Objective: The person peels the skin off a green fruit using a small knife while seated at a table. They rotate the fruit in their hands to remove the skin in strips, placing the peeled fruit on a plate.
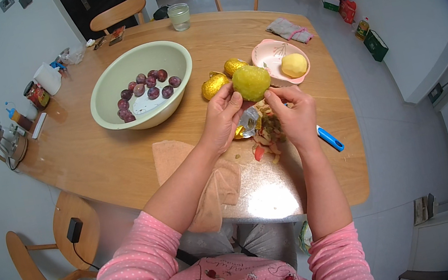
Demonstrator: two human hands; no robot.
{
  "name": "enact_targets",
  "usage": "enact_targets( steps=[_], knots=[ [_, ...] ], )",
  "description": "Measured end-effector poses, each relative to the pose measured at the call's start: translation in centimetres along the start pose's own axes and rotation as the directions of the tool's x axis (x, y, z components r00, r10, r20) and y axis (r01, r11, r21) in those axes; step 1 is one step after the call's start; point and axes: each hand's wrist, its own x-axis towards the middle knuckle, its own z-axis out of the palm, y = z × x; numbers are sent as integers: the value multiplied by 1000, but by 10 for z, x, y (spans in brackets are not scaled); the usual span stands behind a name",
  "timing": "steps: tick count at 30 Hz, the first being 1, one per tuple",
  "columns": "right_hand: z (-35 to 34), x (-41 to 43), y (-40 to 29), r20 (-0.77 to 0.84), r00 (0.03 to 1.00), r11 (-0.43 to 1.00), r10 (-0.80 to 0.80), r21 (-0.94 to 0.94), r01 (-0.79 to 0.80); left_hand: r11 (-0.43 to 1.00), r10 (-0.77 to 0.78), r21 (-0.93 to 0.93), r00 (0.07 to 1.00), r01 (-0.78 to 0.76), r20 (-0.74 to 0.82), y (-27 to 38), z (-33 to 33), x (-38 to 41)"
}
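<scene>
My left hand (223,117) holds a peeled green fruit (251,83), seemingly a kiwifruit, above the table. The thumb and fingertips of my right hand (294,111) pinch at its lower right edge. Directly below my hands lie a heap of fruit peelings (269,134) and an opened gold-and-silver foil wrapper (250,120), partly hidden by my left hand. Two gold foil-wrapped fruits (214,86) sit just beyond. A pink bowl (265,48) behind my right hand holds a peeled pale-yellow fruit (294,65). Right of my wrist rests a blue-handled tool (331,139), its head hidden.
A large pale-green basin (103,82) with several plums (153,92) stands left on the wooden table (119,158). An orange cloth (170,156) lies near the front edge. Farther back are a lidded glass cup (180,17) and a folded grey cloth (289,30). An electric kettle (11,141) stands far left.
</scene>
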Motion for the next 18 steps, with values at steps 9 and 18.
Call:
enact_targets(
  steps=[9, 18],
  knots=[
    [0, 0, 0, -15, 999, 999, -41, -27, 40, 1000, -5, -26, 1000, 5, -7, 0, -1, 0],
    [-3, 3, 6, 26, 999, 997, 35, 75, -36, 1000, -5, -2, 1000, 5, 24, 2, -1, 0]
  ],
)
